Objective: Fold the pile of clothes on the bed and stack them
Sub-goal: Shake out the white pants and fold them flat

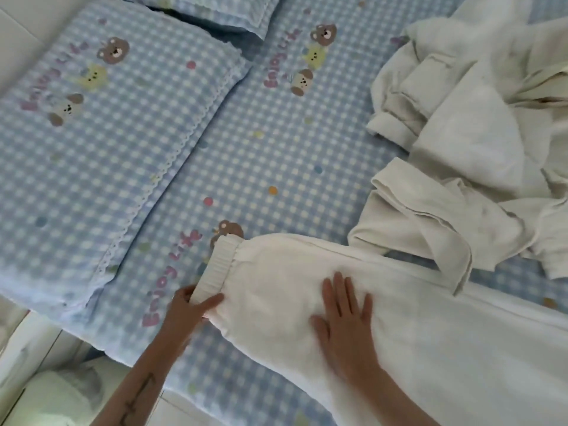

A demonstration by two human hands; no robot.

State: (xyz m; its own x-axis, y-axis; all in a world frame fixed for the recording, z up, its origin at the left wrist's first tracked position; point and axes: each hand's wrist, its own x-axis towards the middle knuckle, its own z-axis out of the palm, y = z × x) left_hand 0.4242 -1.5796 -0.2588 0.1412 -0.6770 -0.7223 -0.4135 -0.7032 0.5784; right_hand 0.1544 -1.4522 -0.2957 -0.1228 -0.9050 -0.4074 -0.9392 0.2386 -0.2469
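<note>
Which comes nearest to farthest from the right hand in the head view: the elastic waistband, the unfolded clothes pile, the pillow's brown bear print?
From the right hand, flat on the white trousers:
1. Elastic waistband, just left, pinched by the left hand.
2. Unfolded clothes pile, up and right.
3. Pillow's brown bear print, far upper left.

White trousers (415, 333) and clothes pile (479, 124) cut off rightward, perhaps partly overlapping.
</note>
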